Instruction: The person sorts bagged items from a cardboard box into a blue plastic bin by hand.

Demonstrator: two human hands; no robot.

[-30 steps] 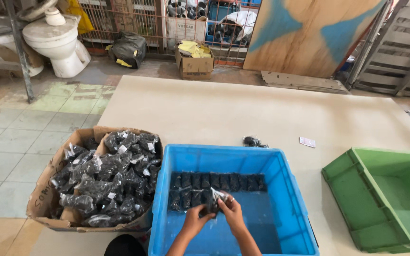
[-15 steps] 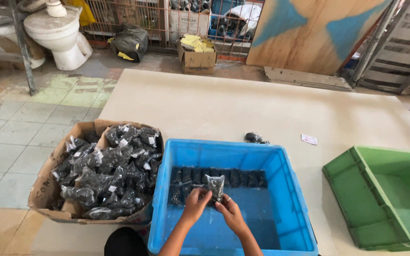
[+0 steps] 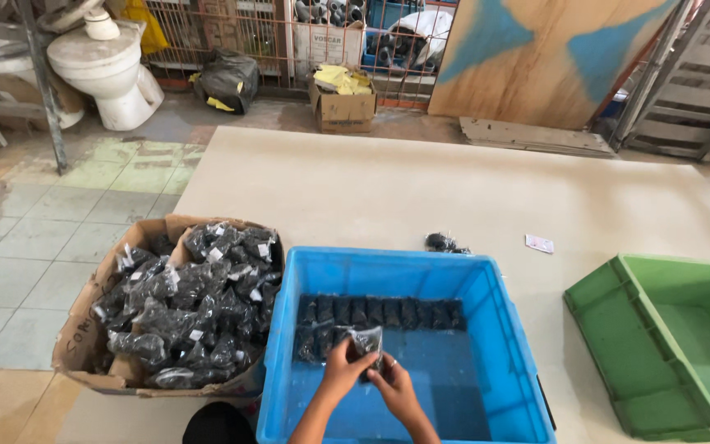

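Both my hands reach into a blue plastic crate (image 3: 503,329) on the table. My left hand (image 3: 345,368) and my right hand (image 3: 393,386) together hold a small clear bag of black parts (image 3: 367,339) just above the crate floor. Rows of similar black bags (image 3: 380,312) stand packed along the crate's far wall, directly behind the held bag. To the left, a cardboard box (image 3: 84,329) is heaped with several more bags of black parts (image 3: 191,304).
A green crate (image 3: 659,337) sits at the right on the beige table (image 3: 421,189). A loose black bag (image 3: 441,242) and a small white label (image 3: 539,243) lie beyond the blue crate. A toilet, cardboard box and metal racks stand on the floor behind.
The bag held by both hands has gone forward and down toward the packed row at the crate's far wall. The view has tilted slightly.
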